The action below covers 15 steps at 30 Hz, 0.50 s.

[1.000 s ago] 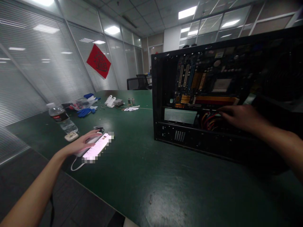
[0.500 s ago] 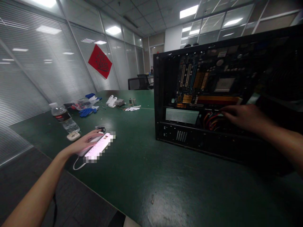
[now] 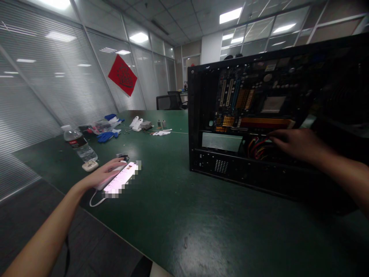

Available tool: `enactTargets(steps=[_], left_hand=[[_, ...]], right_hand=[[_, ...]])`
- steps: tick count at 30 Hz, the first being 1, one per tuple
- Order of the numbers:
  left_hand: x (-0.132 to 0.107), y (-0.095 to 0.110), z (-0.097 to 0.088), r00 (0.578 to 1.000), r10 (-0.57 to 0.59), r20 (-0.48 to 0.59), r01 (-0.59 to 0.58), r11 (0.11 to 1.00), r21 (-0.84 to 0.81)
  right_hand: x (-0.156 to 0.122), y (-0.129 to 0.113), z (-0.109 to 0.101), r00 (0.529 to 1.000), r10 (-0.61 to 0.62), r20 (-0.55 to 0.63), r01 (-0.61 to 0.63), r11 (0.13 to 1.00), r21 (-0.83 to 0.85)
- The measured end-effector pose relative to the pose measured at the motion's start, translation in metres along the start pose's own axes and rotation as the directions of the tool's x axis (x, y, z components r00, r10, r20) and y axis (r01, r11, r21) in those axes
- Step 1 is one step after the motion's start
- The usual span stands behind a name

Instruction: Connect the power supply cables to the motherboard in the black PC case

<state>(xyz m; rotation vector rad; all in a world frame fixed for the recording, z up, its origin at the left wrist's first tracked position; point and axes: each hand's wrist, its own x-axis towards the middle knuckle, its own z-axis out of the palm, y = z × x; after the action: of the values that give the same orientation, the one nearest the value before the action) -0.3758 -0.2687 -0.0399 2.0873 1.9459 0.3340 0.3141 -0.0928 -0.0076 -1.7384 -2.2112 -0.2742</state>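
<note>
On the left of the table, my left hand (image 3: 107,172) lies with stretched fingers over a pale, flat object beside a lit phone (image 3: 121,177). A white cable (image 3: 94,203) loops below them. To the right, an open black computer case (image 3: 191,119) stands upright, its motherboard (image 3: 259,92) showing. My right hand (image 3: 296,143) reaches into it with fingers drawn together, near the red and yellow wires (image 3: 256,148) and just under the memory module (image 3: 265,123). What its fingertips hold, if anything, is too dark to make out.
A clear plastic bottle (image 3: 80,144) leans beyond my left hand, beside a small cream-coloured case (image 3: 90,166). Farther back lie blue gloves (image 3: 106,137), white gloves (image 3: 136,123), a grey block (image 3: 146,125) and white paper scraps (image 3: 162,133). Office chairs (image 3: 168,101) stand behind the green table (image 3: 161,207).
Hardly anything differs. The whole view has shifted very slightly, while both hands keep their places at the phone and inside the case.
</note>
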Motion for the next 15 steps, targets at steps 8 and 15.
enactTargets(steps=[8,15], left_hand=[[-0.001,0.004,0.0,1.0,-0.013,-0.001,0.013,1.0,0.005],[0.002,-0.002,0.003,0.999,-0.018,-0.027,0.019,0.999,0.04]], right_hand=[[0.002,0.008,0.008,0.999,-0.014,-0.04,0.012,0.999,-0.04],[0.005,0.02,0.02,0.989,-0.077,-0.13,0.078,0.997,-0.002]])
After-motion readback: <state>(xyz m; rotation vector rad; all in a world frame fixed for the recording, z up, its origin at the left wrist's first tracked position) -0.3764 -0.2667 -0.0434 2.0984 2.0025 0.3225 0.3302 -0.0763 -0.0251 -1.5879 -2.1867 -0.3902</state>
